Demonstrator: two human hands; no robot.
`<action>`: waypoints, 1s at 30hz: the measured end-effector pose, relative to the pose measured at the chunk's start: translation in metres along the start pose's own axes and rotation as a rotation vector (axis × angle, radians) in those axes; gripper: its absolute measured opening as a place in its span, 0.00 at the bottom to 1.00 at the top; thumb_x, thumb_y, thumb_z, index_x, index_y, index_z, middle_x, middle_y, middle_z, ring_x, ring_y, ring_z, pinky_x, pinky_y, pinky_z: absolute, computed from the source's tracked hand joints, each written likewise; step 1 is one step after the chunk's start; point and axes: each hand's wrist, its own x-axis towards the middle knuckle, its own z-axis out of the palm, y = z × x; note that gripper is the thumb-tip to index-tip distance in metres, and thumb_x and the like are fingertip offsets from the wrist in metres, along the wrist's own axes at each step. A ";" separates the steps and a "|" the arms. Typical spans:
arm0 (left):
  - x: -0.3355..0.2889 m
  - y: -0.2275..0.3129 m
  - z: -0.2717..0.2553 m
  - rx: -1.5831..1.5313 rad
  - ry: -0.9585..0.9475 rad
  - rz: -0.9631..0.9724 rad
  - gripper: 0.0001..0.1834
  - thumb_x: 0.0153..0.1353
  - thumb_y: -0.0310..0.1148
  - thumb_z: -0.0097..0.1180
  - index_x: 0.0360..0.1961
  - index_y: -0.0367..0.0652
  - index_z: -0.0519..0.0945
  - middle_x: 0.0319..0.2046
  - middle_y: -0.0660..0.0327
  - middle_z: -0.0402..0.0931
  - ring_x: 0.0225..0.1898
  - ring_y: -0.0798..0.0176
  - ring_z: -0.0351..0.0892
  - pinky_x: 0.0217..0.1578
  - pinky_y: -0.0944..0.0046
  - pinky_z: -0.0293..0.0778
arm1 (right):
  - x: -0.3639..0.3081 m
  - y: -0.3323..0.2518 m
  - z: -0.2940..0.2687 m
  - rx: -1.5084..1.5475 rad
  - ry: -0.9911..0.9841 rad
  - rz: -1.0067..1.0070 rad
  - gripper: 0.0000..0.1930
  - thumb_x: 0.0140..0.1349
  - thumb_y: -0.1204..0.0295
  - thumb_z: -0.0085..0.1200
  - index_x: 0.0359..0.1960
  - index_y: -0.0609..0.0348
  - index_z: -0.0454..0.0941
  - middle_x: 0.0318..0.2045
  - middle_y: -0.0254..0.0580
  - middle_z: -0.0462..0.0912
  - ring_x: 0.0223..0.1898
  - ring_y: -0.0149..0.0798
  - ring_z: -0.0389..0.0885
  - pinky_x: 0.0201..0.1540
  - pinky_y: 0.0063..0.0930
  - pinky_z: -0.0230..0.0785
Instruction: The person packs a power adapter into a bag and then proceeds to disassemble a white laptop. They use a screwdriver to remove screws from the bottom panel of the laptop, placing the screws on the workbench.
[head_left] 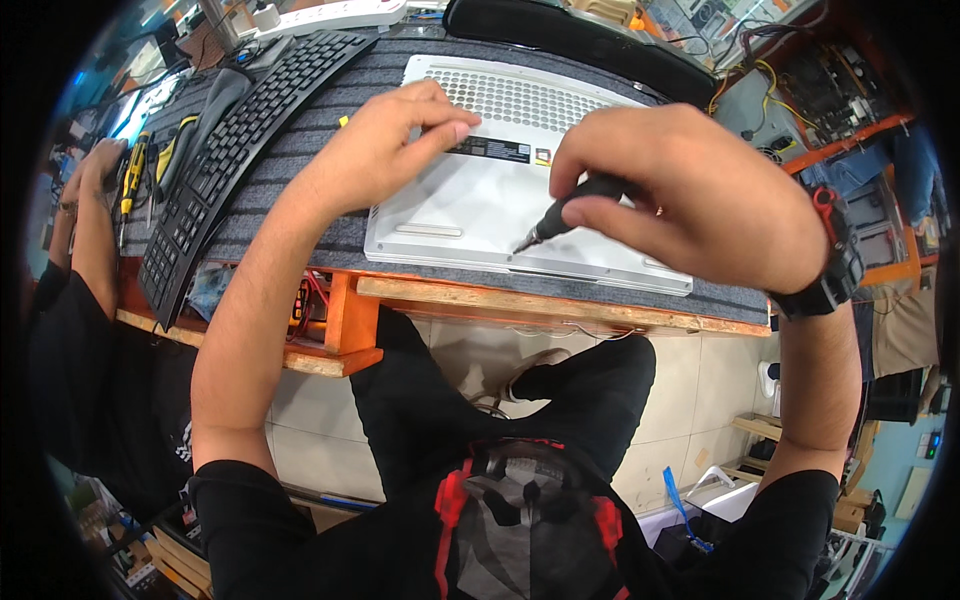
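A silver-white laptop (440,205) lies bottom side up on a striped grey mat, its round-holed vent grille toward the far side. My right hand (690,190) grips a black screwdriver (558,220). Its shaft slants down to the left, and the tip meets the laptop's cover at the near edge, around the middle. Whether a screw sits under the tip is too small to make out. My left hand (395,140) rests over the laptop's far left part, fingers loosely bent and thumb apart from them, next to a black label. Nothing shows in it.
Left of the laptop a black keyboard (240,150) lies slanted. Beyond it are a yellow-black screwdriver (133,175) and another person's arm (95,220). A long black bar-shaped object (570,45) sits behind the laptop. The wooden table edge (560,308) runs just below it.
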 end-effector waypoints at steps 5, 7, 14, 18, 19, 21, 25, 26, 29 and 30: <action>-0.003 -0.008 -0.007 -0.076 0.060 -0.082 0.14 0.70 0.35 0.54 0.49 0.41 0.85 0.36 0.60 0.75 0.36 0.66 0.72 0.37 0.64 0.70 | 0.007 -0.002 0.017 -0.079 -0.044 0.020 0.07 0.63 0.73 0.62 0.37 0.62 0.77 0.31 0.47 0.80 0.33 0.53 0.80 0.36 0.42 0.72; -0.004 -0.010 -0.007 -0.034 0.089 -0.102 0.15 0.71 0.38 0.54 0.48 0.40 0.85 0.32 0.62 0.75 0.35 0.68 0.72 0.35 0.65 0.68 | 0.009 -0.004 0.018 -0.103 -0.023 0.018 0.07 0.62 0.72 0.62 0.37 0.62 0.77 0.29 0.47 0.80 0.32 0.53 0.80 0.35 0.41 0.72; 0.001 -0.005 -0.014 -0.087 0.068 -0.432 0.19 0.72 0.46 0.53 0.40 0.40 0.83 0.26 0.67 0.71 0.31 0.71 0.67 0.32 0.68 0.65 | 0.023 -0.030 0.008 -0.456 -0.278 0.316 0.12 0.66 0.63 0.59 0.31 0.60 0.79 0.27 0.47 0.81 0.31 0.50 0.82 0.32 0.40 0.73; 0.007 -0.015 -0.015 -0.097 0.146 -0.311 0.23 0.74 0.46 0.47 0.45 0.36 0.84 0.31 0.54 0.81 0.31 0.61 0.76 0.37 0.62 0.73 | 0.022 -0.031 0.017 -0.479 -0.133 0.225 0.14 0.67 0.61 0.57 0.29 0.59 0.79 0.28 0.45 0.81 0.31 0.49 0.82 0.32 0.40 0.74; 0.007 -0.018 -0.017 -0.127 0.157 -0.286 0.20 0.73 0.45 0.48 0.43 0.37 0.81 0.29 0.59 0.76 0.31 0.65 0.72 0.36 0.64 0.70 | 0.022 -0.030 0.018 -0.475 -0.138 0.202 0.13 0.67 0.63 0.57 0.29 0.60 0.78 0.29 0.45 0.80 0.32 0.49 0.82 0.33 0.39 0.73; 0.007 -0.025 -0.020 -0.188 0.177 -0.234 0.16 0.72 0.43 0.51 0.38 0.39 0.77 0.24 0.68 0.65 0.30 0.72 0.64 0.33 0.69 0.64 | 0.021 -0.026 0.021 -0.443 -0.076 0.080 0.11 0.65 0.66 0.57 0.32 0.61 0.76 0.32 0.45 0.78 0.35 0.49 0.80 0.35 0.39 0.73; 0.014 -0.038 -0.034 0.028 0.100 -0.246 0.15 0.71 0.40 0.54 0.39 0.36 0.80 0.27 0.65 0.74 0.32 0.70 0.70 0.37 0.68 0.68 | 0.018 -0.026 0.020 -0.211 -0.038 -0.080 0.06 0.62 0.75 0.56 0.38 0.58 0.73 0.39 0.46 0.72 0.42 0.51 0.75 0.41 0.39 0.72; 0.016 -0.039 -0.036 0.105 0.095 -0.250 0.15 0.70 0.40 0.55 0.40 0.36 0.82 0.28 0.64 0.76 0.33 0.70 0.72 0.38 0.68 0.69 | 0.016 -0.029 0.021 -0.146 -0.053 -0.065 0.06 0.62 0.75 0.56 0.38 0.58 0.73 0.39 0.46 0.72 0.42 0.51 0.75 0.41 0.39 0.72; 0.035 -0.048 -0.037 0.202 0.131 -0.190 0.14 0.67 0.38 0.59 0.42 0.36 0.84 0.32 0.62 0.82 0.36 0.68 0.76 0.41 0.66 0.72 | 0.013 -0.035 0.015 -0.219 -0.145 0.160 0.08 0.62 0.73 0.58 0.40 0.57 0.74 0.42 0.49 0.72 0.42 0.52 0.77 0.40 0.40 0.72; 0.037 -0.058 -0.040 0.228 0.150 -0.190 0.14 0.66 0.38 0.61 0.43 0.37 0.85 0.33 0.61 0.83 0.37 0.67 0.78 0.41 0.65 0.73 | 0.022 -0.038 0.005 -0.257 -0.251 0.274 0.09 0.62 0.73 0.59 0.41 0.57 0.74 0.44 0.49 0.71 0.42 0.53 0.77 0.40 0.40 0.72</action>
